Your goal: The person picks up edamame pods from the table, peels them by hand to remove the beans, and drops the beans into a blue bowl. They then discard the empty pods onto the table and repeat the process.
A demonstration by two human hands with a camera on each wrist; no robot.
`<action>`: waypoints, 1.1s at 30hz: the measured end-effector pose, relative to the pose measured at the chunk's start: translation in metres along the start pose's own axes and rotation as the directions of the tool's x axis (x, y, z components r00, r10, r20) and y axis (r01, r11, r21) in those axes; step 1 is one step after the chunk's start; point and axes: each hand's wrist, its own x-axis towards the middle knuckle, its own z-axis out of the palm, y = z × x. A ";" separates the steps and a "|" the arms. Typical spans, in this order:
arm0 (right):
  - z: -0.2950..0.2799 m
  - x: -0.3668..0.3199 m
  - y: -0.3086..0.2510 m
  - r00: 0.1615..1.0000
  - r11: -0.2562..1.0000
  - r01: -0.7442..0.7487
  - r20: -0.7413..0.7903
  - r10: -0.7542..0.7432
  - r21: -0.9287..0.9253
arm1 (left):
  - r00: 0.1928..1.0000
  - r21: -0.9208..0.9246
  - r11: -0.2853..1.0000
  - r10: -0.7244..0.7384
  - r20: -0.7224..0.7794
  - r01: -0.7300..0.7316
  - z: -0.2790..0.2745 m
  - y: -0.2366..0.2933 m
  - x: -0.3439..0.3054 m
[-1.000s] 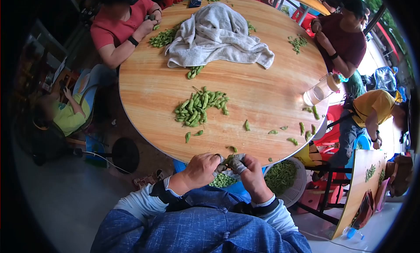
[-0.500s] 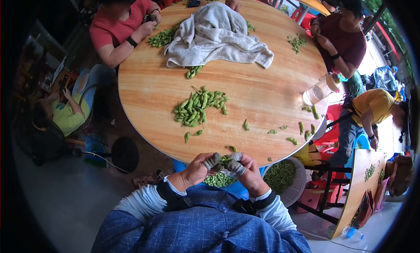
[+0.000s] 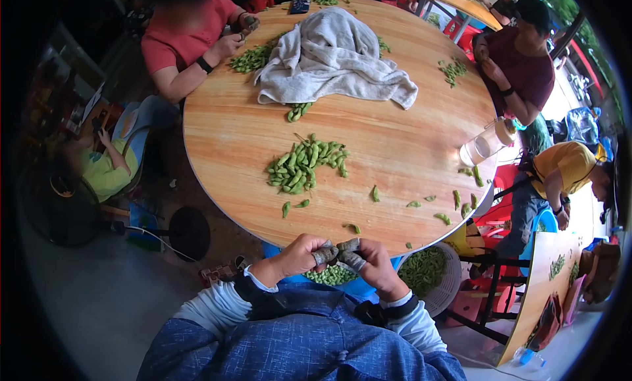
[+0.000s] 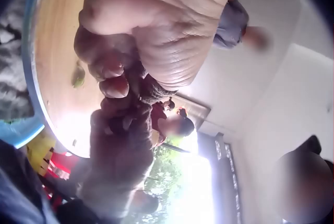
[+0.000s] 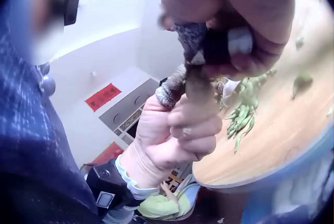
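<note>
Both hands meet just off the table's near edge, fingertips together. My left hand (image 3: 289,259) and right hand (image 3: 378,269) have curled fingers, with worn grey wraps (image 3: 353,261) round thumbs and some fingers. They pinch a green soybean pod between them, mostly hidden by the wrapped fingertips now. In the right wrist view the left hand (image 5: 172,135) comes up from below against the right hand's wrapped fingers (image 5: 240,44). Under the hands stands a blue basin (image 3: 361,289) of shelled green beans (image 3: 331,275). A heap of pods (image 3: 306,165) lies ahead on the round wooden table (image 3: 230,157).
Loose pods (image 3: 443,218) are scattered along the right side. A clear bottle (image 3: 484,146) stands near the right edge, and a grey towel (image 3: 336,58) covers a mound. A white basket (image 3: 453,285) of pods sits below. Other people sit round the table.
The green pod showing between the fingertips earlier is now covered by the fingers. The hands have drawn closer together. A hand at the table's far edge has gone, and the view has shifted slightly.
</note>
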 end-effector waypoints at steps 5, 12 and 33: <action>0.010 0.004 -0.002 0.979 0.880 0.150 -0.053 -0.194 -0.450 | 0.991 -0.130 0.991 -0.058 -0.124 0.042 0.003 -0.027 0.008; 0.007 0.005 0.022 0.977 0.749 0.128 -0.048 -0.209 -0.651 | 0.981 -0.195 0.973 -0.149 -0.122 0.123 0.009 -0.052 0.008; -0.025 0.024 0.031 0.958 0.891 -0.081 -0.280 -0.054 -0.447 | 0.833 0.885 0.376 0.367 -0.413 0.274 -0.065 -0.013 0.064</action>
